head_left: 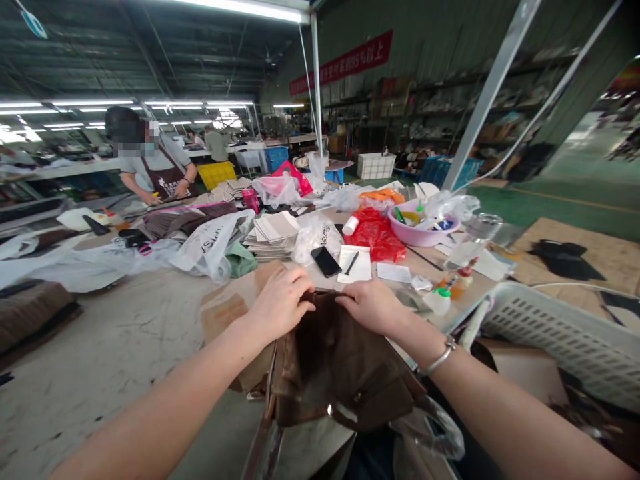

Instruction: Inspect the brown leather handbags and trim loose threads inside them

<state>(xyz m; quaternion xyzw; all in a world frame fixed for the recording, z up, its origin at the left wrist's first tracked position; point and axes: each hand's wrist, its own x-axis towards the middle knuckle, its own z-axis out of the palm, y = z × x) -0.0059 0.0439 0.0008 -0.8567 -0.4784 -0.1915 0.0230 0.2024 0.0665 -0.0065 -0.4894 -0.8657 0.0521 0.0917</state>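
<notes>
A brown handbag (345, 360) stands upright at the table's near edge, its opening tilted toward me. My left hand (283, 300) pinches its far rim, thumb inside and fingers over the edge. Slightly to the right, my right hand (373, 303) grips the same rim, and a bracelet circles that wrist. Between the two hands a short stretch of rim shows. Clear plastic wrapping (440, 427) hangs by the bag's right side. Brown paper (225, 310) lies under and beside my left hand.
Beyond the bag lie a black phone (326, 261), a pen (352, 263) on a white pad, stacked pieces (274, 230) and a red plastic bag (375, 233). Glue bottles (440, 300) and a white basket (555, 333) stand right. A co-worker (155, 163) works at the far left.
</notes>
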